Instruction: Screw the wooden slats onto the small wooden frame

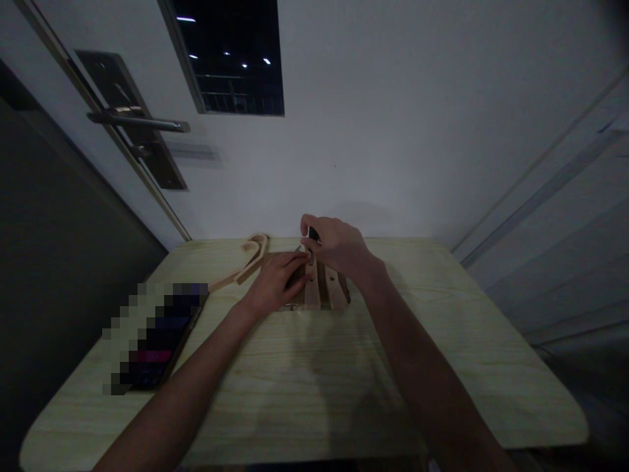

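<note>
Near the back middle of the table, my right hand (341, 246) is closed round the black handle of what looks like a screwdriver (313, 233). Its lower end points down at a pale wooden strip (312, 295) with a hole in it. My left hand (275, 282) grips that strip from the left, fingertips close to the tool's lower end. Beside it, under my right wrist, lies a second wooden strip (335, 288), also with a hole. Both strips rest on a darker flat piece, mostly covered by my hands.
A curved, hook-shaped wooden piece (259, 252) lies left of my left hand. Further left is a dark-screened tablet (170, 341), partly pixelated. The pale wood-grain table (442, 367) meets a white door (393, 131) with a metal handle (142, 122) and a dark window.
</note>
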The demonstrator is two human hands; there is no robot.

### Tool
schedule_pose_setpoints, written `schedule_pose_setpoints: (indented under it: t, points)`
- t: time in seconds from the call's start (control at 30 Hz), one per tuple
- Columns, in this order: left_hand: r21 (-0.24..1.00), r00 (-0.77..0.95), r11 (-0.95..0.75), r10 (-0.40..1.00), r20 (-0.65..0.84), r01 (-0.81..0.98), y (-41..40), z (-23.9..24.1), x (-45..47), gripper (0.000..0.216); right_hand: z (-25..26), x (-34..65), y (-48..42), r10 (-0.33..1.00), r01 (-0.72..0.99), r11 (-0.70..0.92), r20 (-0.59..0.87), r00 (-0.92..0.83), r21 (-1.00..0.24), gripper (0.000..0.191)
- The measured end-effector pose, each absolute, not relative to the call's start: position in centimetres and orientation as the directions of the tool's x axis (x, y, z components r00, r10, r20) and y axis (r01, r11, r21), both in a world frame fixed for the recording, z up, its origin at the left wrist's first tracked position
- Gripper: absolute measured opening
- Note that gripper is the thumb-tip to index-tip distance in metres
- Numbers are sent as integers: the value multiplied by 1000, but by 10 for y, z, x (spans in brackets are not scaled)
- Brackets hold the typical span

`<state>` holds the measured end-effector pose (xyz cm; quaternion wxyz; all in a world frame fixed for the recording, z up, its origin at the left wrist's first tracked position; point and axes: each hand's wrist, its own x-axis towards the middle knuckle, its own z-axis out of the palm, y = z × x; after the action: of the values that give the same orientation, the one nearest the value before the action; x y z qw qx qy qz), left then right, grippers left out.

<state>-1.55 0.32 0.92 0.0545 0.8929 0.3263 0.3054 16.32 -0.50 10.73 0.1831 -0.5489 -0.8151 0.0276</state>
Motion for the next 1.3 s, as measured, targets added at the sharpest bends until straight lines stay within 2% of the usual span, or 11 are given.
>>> schedule_pose_setpoints:
  t: [0.13,0.3,0.4,0.67,1.07,1.3]
  points:
    - [287,604,-784,611,511,550,4,9,-15,35,111,163,-7,936,919,319,229,-267,-231,15]
    - [284,606,-784,611,508,552,4,7,-16,36,116,168,-14,931,899,359,161,-326,-251,23]
    - [299,607,-788,609,511,539,5,7,-17,36,118,168,-14,937,913,343,144,-317,-221,27]
    - [312,610,-777,625,487,547,5,8,-17,36,118,165,-11,944,940,314,151,-294,-136,25]
    - [301,597,-779,618,511,549,5,5,-17,35,111,162,-5,960,977,207,206,-191,-58,42]
    - [285,611,-790,605,511,543,6,6,-16,34,118,159,-16,937,938,324,177,-301,-120,29]
